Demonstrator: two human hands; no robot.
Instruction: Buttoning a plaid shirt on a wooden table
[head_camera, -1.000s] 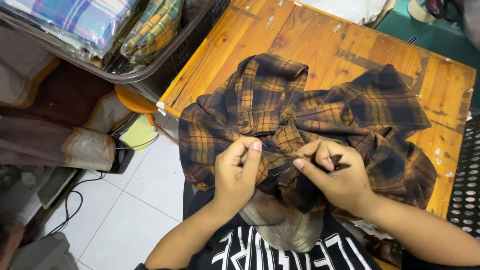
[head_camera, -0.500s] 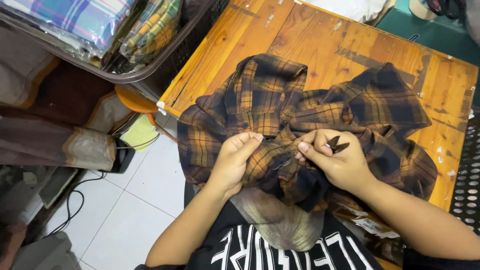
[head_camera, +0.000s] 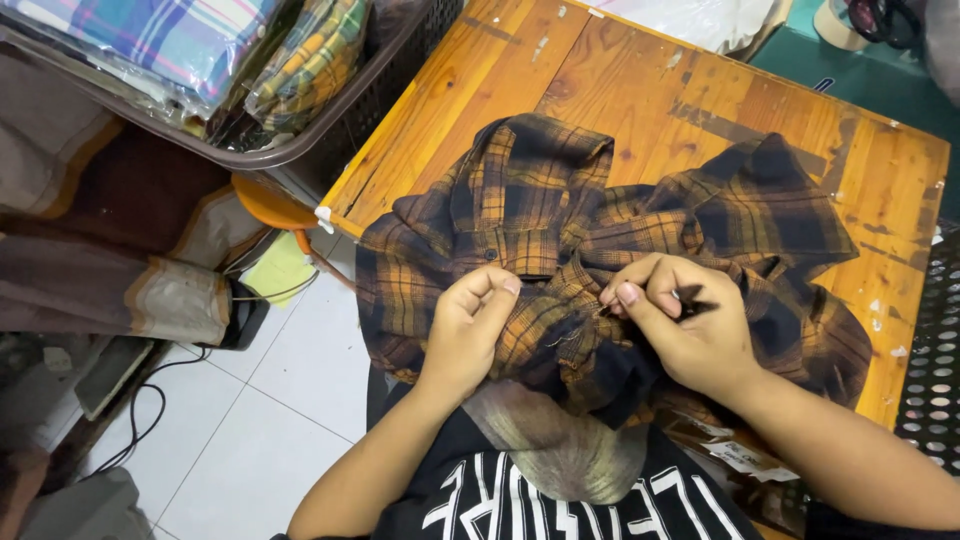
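Observation:
A brown, orange and black plaid shirt (head_camera: 560, 210) lies crumpled on the near edge of a wooden table (head_camera: 620, 90) and hangs over onto my lap. My left hand (head_camera: 468, 328) pinches a fold of the shirt just below the button placket. About a hand's width to the right, my right hand (head_camera: 700, 335) is closed around a small dark tool (head_camera: 692, 298), with its fingertips pressed against the bunched cloth. Loose threads show in the fabric between the two hands. What the tool's tip is doing is hidden.
A dark plastic basket (head_camera: 300, 150) of folded plaid garments in clear bags sits to the left of the table. A black perforated panel (head_camera: 930, 350) borders the right edge. A white plastic bag (head_camera: 700, 15) and a tape roll (head_camera: 835, 20) lie at the far side. Cables run over the white floor tiles (head_camera: 250, 430).
My right hand has shifted slightly right and up along the fold, and the dark tool now shows between its fingers. My left hand keeps its pinch, almost still.

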